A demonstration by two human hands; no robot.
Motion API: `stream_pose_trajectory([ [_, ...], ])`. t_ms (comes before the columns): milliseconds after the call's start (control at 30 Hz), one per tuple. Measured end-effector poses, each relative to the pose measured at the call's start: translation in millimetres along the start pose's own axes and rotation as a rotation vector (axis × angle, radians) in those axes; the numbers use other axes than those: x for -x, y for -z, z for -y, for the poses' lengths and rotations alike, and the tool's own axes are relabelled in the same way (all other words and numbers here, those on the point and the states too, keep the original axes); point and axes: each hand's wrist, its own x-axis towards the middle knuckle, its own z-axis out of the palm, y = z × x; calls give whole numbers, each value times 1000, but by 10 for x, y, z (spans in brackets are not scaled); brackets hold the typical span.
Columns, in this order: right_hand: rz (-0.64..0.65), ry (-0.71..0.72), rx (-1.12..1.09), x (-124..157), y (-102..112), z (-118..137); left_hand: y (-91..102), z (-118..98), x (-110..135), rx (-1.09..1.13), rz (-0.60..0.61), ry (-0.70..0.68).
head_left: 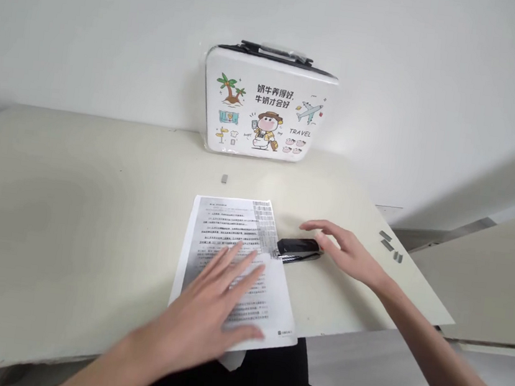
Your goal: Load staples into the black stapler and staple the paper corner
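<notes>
My left hand (pixel 213 303) lies flat on a printed sheet of paper (pixel 234 265), fingers stretched out, holding nothing. A black stapler (pixel 298 249) sits on the table against the paper's right edge, its mouth over the margin where a column of staples (pixel 266 227) runs down the sheet. My right hand (pixel 342 248) rests beside and partly over the stapler's rear end, fingers extended and spread, not wrapped round it.
The cream table (pixel 71 214) ends in a front edge near me and a right edge by my right arm. A white cartoon carry case (pixel 265 106) leans on the wall behind. Loose staple strips lie at mid-table (pixel 224 178) and near the right edge (pixel 389 244).
</notes>
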Motion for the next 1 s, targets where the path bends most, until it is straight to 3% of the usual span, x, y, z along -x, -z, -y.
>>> stream_pose_trajectory([
  [167,-17,77,96,-264,-225,400,24,300,-682,-52,-17,-85],
  [300,63,132,151,-403,-389,551,-116,338,-973,-66,-16,-161],
  [633,97,-30,205,-378,-444,590,-285,282,-1029,-63,-40,-117],
  [1000,73,-26,297,-373,-513,590,-358,257,-1029,-74,-63,-99],
])
